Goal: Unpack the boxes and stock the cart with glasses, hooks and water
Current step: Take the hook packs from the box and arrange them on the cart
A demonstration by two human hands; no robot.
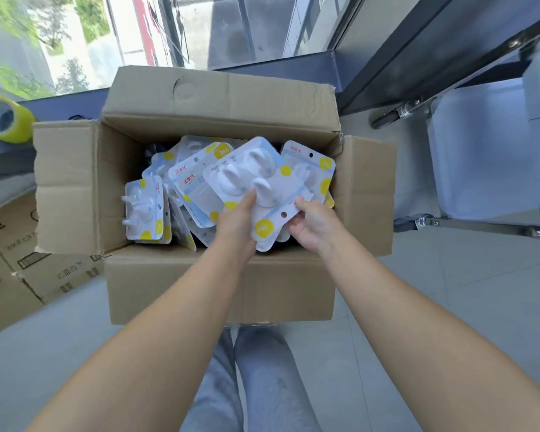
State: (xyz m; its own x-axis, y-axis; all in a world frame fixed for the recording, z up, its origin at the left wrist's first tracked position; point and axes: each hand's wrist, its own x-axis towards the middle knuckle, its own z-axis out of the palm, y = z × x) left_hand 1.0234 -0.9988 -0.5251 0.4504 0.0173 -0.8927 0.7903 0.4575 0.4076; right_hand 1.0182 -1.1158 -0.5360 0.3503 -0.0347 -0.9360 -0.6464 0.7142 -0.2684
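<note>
Open box: a brown cardboard box [222,282] sits on the floor in the middle of the frame, all four flaps folded outward.
Contents: many blister packs of white hooks [181,188] with blue and yellow printing lie jumbled inside; one pack [144,210] stands on edge at the left inside wall.
Held pack: a hook pack [256,182] with three white hooks under clear plastic is tilted above the pile, at the centre of the frame.
Left hand: the left hand [237,219] grips the held pack at its lower left edge, thumb on the front beside one hook.
Right hand: the right hand [312,226] pinches the lower right corner of the same pack, fingers curled under it.
Second box: a printed carton [10,275] lies at the lower left, partly under the open box's left flap.
Tape: a yellow roll of tape [5,120] rests on the dark sill at the upper left.
Cart: a wheeled metal cart [480,157] with a pale shelf stands at the right, well apart from the hands.
Person: grey trouser legs [256,378] show at the bottom centre.
</note>
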